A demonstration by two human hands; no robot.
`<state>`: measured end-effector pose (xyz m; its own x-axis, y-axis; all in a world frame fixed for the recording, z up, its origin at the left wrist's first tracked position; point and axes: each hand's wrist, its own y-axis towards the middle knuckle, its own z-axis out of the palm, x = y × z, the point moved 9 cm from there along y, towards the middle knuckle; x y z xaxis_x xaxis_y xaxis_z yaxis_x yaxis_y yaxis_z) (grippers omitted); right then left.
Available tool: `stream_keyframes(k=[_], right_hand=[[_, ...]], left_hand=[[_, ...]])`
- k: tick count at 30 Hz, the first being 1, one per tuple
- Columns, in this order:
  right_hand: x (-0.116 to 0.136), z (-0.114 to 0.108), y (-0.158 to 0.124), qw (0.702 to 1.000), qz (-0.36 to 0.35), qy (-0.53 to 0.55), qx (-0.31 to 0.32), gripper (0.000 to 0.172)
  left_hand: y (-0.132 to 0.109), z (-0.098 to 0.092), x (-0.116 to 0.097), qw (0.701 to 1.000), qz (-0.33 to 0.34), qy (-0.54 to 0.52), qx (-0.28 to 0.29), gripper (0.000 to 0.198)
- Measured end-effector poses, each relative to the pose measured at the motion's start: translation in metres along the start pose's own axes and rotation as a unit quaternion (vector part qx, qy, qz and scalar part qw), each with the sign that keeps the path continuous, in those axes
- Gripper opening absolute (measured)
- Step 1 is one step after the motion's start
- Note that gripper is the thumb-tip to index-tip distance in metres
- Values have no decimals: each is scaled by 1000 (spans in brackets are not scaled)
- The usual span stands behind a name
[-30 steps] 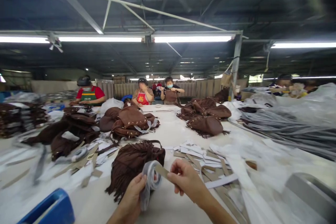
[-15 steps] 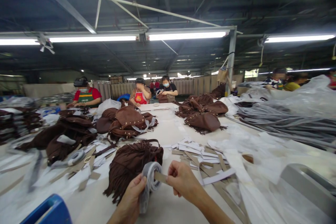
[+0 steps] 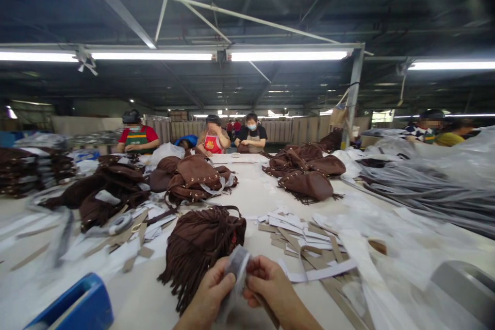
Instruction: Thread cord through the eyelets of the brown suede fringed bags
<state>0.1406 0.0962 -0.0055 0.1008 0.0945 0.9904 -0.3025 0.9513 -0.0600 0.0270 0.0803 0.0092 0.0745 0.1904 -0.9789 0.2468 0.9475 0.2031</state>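
My left hand [image 3: 211, 294] and my right hand [image 3: 268, 286] meet low in the middle of the view, both pinched on a crumpled grey-white wad of thin wrapping [image 3: 236, 268]. A tan strip runs down from under the right hand. Just beyond the hands a brown fringed suede bag [image 3: 201, 245] lies on the white table [image 3: 251, 196].
Tan and white paper strips [image 3: 305, 247] lie scattered to the right, clear plastic bags [image 3: 394, 247] beyond them. More brown bags [image 3: 305, 172] are heaped mid-table and at left. A blue object [image 3: 73, 307] sits at bottom left. Several co-workers [image 3: 212, 136] sit at the far end.
My hands have come together; the wrapping that was stretched out between them, with the tan strip showing, is now bunched small between the fingers.
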Motion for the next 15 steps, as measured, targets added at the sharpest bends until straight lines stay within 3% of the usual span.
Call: stream_keyframes(k=[3,7,12,15], right_hand=[[-7,-8,3,999,-2,-17,-28,23],[-3,-14,8,997,-40,-33,-59,22],[-3,-5,6,999,-27,30,-10,19],[-6,-6,3,1000,-8,25,-13,22]], left_hand=[[0,5,-9,994,33,99,14,32],[-1,6,-15,974,33,223,-12,24],[-2,11,-16,968,26,247,-15,19],[-3,12,-13,960,24,277,-34,17]])
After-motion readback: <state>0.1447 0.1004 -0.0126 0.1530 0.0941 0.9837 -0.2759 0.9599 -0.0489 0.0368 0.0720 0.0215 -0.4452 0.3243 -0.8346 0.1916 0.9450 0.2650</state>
